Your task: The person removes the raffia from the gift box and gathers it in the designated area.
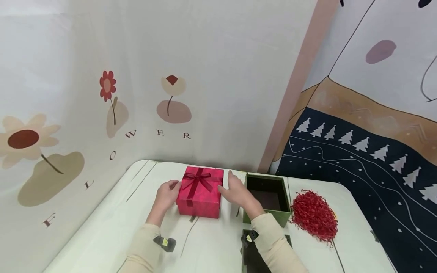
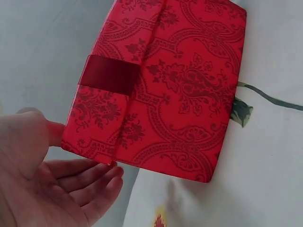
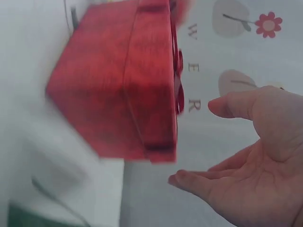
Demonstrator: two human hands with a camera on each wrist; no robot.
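Note:
A red gift box (image 1: pixel 199 197) with a patterned surface and a dark red ribbon bow (image 1: pixel 198 181) on its lid stands between the two hands. My left hand (image 1: pixel 167 195) is at the box's left side, loosely spread. In the left wrist view the thumb reaches behind the lid's edge, and the fingertips (image 2: pixel 115 171) are right at the lid's rim. At the box's right side is my right hand (image 1: pixel 239 191), its fingers extended. The right wrist view shows a gap between that hand's thumb and fingers, with the blurred box (image 3: pixel 113 85) apart from them.
Right of the right hand stands an open green box (image 1: pixel 285 218) with a dark inside. Another dark open container (image 1: pixel 252 256) lies partly under the right forearm. A heap of red shredded paper (image 1: pixel 314 214) sits further right. A printed curtain (image 1: pixel 222 94) hangs behind the table.

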